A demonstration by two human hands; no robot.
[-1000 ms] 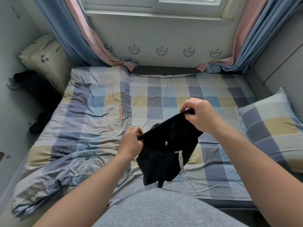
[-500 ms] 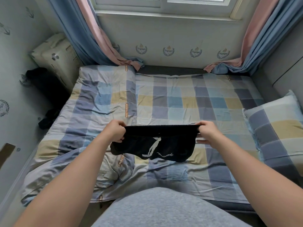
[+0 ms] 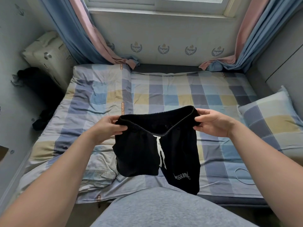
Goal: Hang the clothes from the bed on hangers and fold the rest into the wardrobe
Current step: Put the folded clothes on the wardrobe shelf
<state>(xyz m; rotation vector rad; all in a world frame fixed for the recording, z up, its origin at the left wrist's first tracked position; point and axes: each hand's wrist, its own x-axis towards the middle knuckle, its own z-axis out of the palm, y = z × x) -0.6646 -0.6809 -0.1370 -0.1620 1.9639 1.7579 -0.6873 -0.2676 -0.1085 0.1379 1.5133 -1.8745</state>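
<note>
Black shorts (image 3: 155,149), held in the air above the near part of the bed (image 3: 180,99), clear of the checked sheet. The waistband (image 3: 157,122) gaped open, its near edge sagging in the middle; a white drawstring (image 3: 159,151) hung down the front, and white lettering marked the lower leg on the right. The left hand (image 3: 105,128) pinched the left end of the waistband between thumb and curled fingers. The right hand (image 3: 213,122) pinched the right end in the same way, thumb on top. The two legs hung freely below. A checked pillow (image 3: 270,122) lay at the right edge of the bed, and a checked quilt (image 3: 91,99) covered its left side. A dark garment (image 3: 41,122) lay in the gap left of the bed, near a pale box (image 3: 47,53).
</note>
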